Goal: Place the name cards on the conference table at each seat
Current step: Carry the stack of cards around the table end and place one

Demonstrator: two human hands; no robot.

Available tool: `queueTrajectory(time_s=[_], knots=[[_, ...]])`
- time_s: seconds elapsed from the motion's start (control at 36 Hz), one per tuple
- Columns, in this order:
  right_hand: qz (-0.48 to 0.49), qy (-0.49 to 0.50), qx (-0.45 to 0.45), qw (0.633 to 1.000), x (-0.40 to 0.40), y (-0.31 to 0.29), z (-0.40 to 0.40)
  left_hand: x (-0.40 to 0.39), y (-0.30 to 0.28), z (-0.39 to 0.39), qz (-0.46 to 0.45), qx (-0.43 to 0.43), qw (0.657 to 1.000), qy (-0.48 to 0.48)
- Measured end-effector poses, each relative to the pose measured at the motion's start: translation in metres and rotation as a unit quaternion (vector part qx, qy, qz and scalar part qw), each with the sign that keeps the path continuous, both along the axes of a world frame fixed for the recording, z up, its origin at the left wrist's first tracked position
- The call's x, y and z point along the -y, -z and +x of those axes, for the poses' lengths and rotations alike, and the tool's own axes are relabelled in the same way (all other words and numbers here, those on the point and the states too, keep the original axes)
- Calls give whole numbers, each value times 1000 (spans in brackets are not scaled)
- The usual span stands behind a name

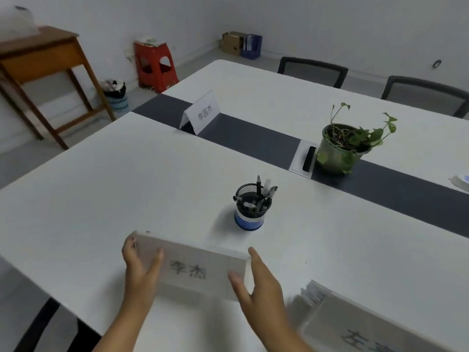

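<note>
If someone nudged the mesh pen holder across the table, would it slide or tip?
The pen holder would probably slide rather than tip: it looks short and wide, standing flat on the smooth white table. It is likely light, being open mesh with only a few pens. Those pens lean past the rim, so a sharp shove might rattle or spill them.

Both hands are on one name card (193,269) near the front edge of the white counter (88,199): left hand (140,265) gripping its left end, right hand (258,278) on the right end. A mesh pen cup (252,207) sits just behind it. More cards are stacked (355,323) at the lower right. Further back, another name card (200,113) stands on the dark strip (253,141), well apart from a potted plant (342,146).
</note>
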State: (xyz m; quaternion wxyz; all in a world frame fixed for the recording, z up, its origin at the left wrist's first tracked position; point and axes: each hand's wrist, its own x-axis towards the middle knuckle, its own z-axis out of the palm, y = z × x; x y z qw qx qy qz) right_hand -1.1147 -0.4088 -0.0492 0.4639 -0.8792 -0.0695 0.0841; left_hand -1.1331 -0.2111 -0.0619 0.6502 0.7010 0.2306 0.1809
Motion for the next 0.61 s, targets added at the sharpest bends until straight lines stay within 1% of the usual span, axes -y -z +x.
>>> queueTrajectory(time_s=[0.08,0.17,0.28,0.42,0.47,0.56,0.61], knots=[[4,22,-23,999,-14,23,8,-11,14,11,-21,-2,1000,7],[3,32,-27,999,-29,33,20,-23,29,32,-9,-15,999,38],[-6,54,-17,998,-42,48,41,-37,45,63,26,-39,997,63],[-11,38,-17,999,-49,72,55,-50,60,86,90,-94,987,93],[-7,37,-15,999,-49,81,55,-53,69,84,114,-122,982,84],[3,64,-33,997,-49,95,53,-55,81,73,136,-164,976,49],[1,82,-47,996,-51,102,53,-55,87,68,164,-168,971,35]])
